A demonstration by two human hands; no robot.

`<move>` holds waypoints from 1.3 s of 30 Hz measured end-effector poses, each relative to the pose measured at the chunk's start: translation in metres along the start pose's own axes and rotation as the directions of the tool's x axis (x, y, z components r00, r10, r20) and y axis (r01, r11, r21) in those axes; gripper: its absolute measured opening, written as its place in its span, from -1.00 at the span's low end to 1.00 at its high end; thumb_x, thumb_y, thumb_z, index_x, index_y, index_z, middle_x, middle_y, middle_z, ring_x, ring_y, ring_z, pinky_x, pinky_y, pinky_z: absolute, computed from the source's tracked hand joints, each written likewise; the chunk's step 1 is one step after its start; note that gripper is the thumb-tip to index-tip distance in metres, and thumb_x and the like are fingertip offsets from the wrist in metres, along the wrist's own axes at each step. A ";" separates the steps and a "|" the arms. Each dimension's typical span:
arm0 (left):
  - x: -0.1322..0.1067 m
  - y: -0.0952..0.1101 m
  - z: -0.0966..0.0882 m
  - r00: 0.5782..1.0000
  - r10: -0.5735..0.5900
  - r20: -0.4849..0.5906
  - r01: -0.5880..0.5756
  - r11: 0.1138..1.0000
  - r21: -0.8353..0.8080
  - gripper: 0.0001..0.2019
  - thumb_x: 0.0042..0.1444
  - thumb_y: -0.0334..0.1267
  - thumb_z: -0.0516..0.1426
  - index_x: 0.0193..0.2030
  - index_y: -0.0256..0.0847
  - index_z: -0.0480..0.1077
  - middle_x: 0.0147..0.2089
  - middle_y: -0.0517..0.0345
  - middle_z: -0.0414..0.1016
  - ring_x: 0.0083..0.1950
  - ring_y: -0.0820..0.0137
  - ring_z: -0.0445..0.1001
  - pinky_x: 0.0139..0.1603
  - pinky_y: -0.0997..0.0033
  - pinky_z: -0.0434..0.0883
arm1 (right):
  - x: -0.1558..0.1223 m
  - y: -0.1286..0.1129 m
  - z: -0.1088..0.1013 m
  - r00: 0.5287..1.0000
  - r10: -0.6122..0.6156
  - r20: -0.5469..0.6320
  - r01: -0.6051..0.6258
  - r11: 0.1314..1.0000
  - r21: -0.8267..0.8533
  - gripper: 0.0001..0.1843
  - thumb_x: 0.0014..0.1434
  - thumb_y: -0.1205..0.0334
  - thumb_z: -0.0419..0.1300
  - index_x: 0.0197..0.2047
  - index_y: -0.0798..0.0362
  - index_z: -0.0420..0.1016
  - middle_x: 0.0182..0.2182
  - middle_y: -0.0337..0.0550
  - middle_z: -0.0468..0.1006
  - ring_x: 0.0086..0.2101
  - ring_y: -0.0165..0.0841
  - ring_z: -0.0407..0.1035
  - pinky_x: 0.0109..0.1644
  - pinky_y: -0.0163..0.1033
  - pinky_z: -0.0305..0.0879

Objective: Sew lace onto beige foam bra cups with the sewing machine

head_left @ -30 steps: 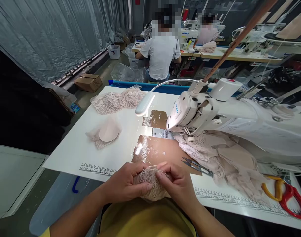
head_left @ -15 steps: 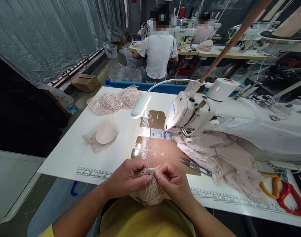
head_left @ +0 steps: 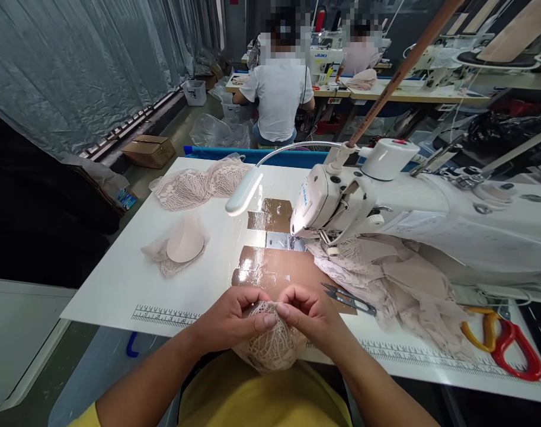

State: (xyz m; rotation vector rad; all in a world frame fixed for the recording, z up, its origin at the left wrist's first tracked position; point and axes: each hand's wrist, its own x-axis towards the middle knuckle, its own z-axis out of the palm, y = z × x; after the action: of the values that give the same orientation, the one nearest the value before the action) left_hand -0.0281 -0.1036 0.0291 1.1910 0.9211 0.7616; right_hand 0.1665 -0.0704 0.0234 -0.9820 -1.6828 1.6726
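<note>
Left hand and right hand both pinch the top edge of 1 lace cup, thumbs nearly meeting, over the near edge of the table, near the snips. On the floor far left stand 2 containers: a box, which looks shut, and a bin, contents unclear.

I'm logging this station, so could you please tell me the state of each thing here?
lace cup: gripped at its top by left hand and right hand
thread snips: lying loose, untouched
red scissors: lying flat, untouched
lamp: lit
foam cup: resting dome up
</note>
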 end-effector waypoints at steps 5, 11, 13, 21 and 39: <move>0.012 -0.013 0.009 0.998 -0.049 -0.027 0.041 0.966 -0.254 -0.70 0.04 -0.10 0.26 -0.43 -0.33 0.37 -0.51 0.25 0.27 -0.47 0.55 0.21 -0.43 0.55 0.18 | 0.003 -0.002 -0.003 1.000 0.029 -0.010 -0.029 0.999 0.043 -0.67 0.11 -0.01 0.23 -0.46 0.08 0.36 -0.58 -0.33 0.28 -0.54 -0.49 0.12 -0.49 -0.38 0.07; 0.011 -0.002 -0.017 0.929 -0.154 -0.337 0.007 0.917 -0.399 -0.66 -0.09 -0.06 0.29 -0.42 -0.28 0.32 -0.50 0.22 0.34 -0.49 0.49 0.31 -0.41 0.47 0.29 | 0.003 0.009 -0.032 0.990 0.017 -0.141 -0.013 0.999 0.034 -0.73 0.09 0.03 0.25 -0.27 0.07 0.48 -0.35 -0.17 0.50 -0.36 -0.38 0.36 -0.28 -0.29 0.31; 0.007 0.015 -0.037 0.833 -0.030 -0.552 -0.067 0.986 -0.154 -0.69 -0.02 -0.05 0.24 -0.44 -0.25 0.29 -0.51 0.27 0.28 -0.49 0.49 0.28 -0.42 0.49 0.26 | -0.002 0.010 -0.048 0.974 -0.001 -0.228 -0.011 0.999 -0.053 -0.75 0.11 0.04 0.22 -0.26 0.05 0.48 -0.36 -0.18 0.49 -0.37 -0.38 0.36 -0.29 -0.29 0.31; 0.083 0.008 -0.007 0.915 0.399 -0.066 0.030 0.095 0.995 -0.79 0.17 -0.42 -0.02 -0.46 -0.24 0.32 -0.41 0.01 0.39 -0.31 0.27 0.36 -0.29 0.31 0.30 | 0.005 -0.015 -0.067 0.979 -0.062 -0.196 -0.049 0.856 -0.514 -0.80 0.21 0.18 0.06 -0.25 0.00 0.50 -0.45 -0.25 0.52 -0.46 -0.37 0.35 -0.39 -0.29 0.22; 0.099 -0.001 -0.005 0.924 0.336 0.182 -0.286 0.294 0.912 -0.71 0.31 -0.30 -0.06 -0.07 -0.31 0.46 -0.02 -0.09 0.52 -0.11 0.24 0.46 -0.10 0.23 0.43 | 0.031 0.018 -0.043 0.998 -0.026 -0.051 -0.047 0.132 -0.990 -0.63 0.24 0.50 -0.01 0.00 0.06 0.48 -0.16 -0.03 0.50 -0.19 -0.22 0.38 -0.23 -0.23 0.29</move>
State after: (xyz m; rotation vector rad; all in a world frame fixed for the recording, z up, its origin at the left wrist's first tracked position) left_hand 0.0109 -0.0148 0.0095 2.4770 1.2260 0.5200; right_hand 0.1853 -0.0210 0.0045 -1.5359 -2.7722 0.1507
